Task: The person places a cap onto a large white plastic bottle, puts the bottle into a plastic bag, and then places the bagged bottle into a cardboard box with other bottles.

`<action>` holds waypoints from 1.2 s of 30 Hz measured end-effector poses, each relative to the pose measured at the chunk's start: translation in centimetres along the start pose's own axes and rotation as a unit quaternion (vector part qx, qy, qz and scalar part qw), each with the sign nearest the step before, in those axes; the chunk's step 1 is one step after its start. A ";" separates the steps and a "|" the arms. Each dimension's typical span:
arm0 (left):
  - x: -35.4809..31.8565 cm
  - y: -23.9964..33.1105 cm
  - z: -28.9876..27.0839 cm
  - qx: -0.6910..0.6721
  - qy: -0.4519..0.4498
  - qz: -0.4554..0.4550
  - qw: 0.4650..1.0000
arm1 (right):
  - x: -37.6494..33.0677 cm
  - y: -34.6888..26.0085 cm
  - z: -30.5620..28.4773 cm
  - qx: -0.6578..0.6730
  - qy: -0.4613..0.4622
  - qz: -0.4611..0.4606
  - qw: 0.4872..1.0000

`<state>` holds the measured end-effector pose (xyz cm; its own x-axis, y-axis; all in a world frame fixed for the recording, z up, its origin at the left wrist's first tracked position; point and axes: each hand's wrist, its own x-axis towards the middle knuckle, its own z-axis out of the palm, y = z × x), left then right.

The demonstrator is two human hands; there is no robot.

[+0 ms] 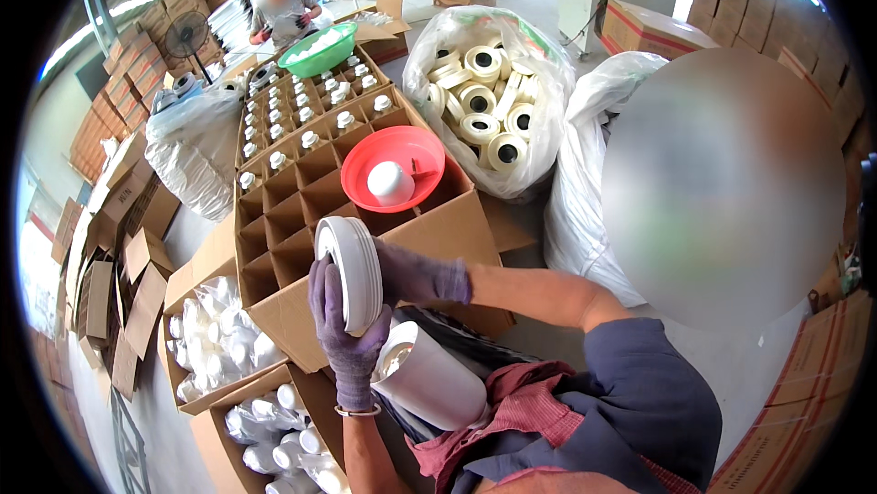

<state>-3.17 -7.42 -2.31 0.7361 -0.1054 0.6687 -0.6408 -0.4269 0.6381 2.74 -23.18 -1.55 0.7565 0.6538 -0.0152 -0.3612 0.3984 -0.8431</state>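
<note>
Both my hands wear grey-purple knit gloves. My left hand [345,334] grips the lower edge of a white round lid [350,268] held on edge, and my right hand [416,277] holds it from behind. A white plastic jar [429,383] lies on its side on my lap just under the lid, its open mouth toward my left hand. Right behind the lid stands a large cardboard box with a divider grid [290,220]; its near cells are bare and its far cells hold white capped jars [311,115].
A red bowl [416,152] holding one white cap rests on the divider box, a green bowl [320,51] at its far end. A clear bag of white rings [489,101] stands to the right. Boxes of white bottles [215,339] lie lower left. Another person [279,5] sits far back.
</note>
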 end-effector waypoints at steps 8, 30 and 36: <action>-0.3 -0.9 -0.5 -0.394 0.104 -0.282 0.869 | -0.5 -2.0 0.9 -0.704 0.009 -0.396 0.590; -1.8 -1.7 -3.2 -0.422 0.123 -0.324 0.838 | 2.1 1.9 2.1 -0.602 0.010 -0.421 0.678; -0.9 -1.7 -4.5 -0.523 0.099 -0.275 0.801 | 3.3 -0.5 2.0 -0.720 -0.059 -0.450 0.525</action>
<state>-3.75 -2.56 -2.25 0.9870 0.0290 0.1583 -0.1404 0.6360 0.7588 4.32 -19.96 -0.13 0.1971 0.6870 0.6994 0.9647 -0.2630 -0.0134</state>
